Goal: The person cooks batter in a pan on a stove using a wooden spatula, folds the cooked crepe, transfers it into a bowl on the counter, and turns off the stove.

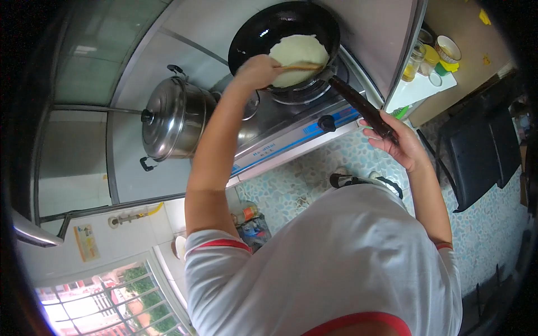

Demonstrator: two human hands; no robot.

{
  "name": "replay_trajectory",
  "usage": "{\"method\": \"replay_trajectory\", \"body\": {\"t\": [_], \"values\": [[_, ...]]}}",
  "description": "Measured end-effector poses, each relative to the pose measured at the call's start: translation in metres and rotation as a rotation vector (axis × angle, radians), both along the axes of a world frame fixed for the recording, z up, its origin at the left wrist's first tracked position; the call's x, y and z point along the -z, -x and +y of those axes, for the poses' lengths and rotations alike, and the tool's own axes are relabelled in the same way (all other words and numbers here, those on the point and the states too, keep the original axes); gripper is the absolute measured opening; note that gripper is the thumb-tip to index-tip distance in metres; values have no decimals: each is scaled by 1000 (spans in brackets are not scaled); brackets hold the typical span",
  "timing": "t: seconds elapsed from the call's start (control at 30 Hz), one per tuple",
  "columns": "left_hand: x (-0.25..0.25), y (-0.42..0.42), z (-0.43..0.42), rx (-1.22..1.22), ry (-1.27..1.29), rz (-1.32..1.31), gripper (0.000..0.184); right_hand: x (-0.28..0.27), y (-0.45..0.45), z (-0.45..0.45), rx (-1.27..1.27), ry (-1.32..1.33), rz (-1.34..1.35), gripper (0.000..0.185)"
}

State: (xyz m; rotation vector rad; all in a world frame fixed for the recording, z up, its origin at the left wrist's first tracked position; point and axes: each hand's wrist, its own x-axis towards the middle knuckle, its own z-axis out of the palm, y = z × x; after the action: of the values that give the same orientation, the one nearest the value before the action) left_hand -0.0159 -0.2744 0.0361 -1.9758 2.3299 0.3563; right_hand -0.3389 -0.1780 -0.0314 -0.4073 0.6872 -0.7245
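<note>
My left hand [259, 71] is closed around a light wooden utensil [302, 66], whose flat length lies across a pale, thin, round sheet of batter or dough [300, 50]. That sheet covers the lower right part of the inside of a black wok [252, 42], which sits tilted over the gas burner [302, 95]. The wok's dark brown handle [358, 102] points down to the right. My right hand [398, 140] has its fingers around the end of this handle, palm partly turned up.
A large lidded steel pot [174, 119] stands left of the wok on the gas stove [274, 126]. Jars [430, 56] and a bowl [448, 49] sit on a white shelf [417, 89] at right. A black chair [479, 151] is at far right; bottles [246, 213] are on the floor.
</note>
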Motion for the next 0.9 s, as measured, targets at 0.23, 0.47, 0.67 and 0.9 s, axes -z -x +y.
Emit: {"method": "replay_trajectory", "body": {"t": [0.23, 0.47, 0.67, 0.9], "values": [[-21, -52, -1, -194, -39, -257, 22, 0, -2, 0, 11, 2, -5, 43], [-3, -45, -20, -406, 262, -235, 24, 1, 0, 1, 6, 8, 1, 43], [33, -35, -23, -257, 132, -204, 24, 0, -1, 0, 3, 1, 7, 42], [-4, -31, -13, -244, 79, -250, 23, -4, -2, 1, 12, 7, 23, 42]]}}
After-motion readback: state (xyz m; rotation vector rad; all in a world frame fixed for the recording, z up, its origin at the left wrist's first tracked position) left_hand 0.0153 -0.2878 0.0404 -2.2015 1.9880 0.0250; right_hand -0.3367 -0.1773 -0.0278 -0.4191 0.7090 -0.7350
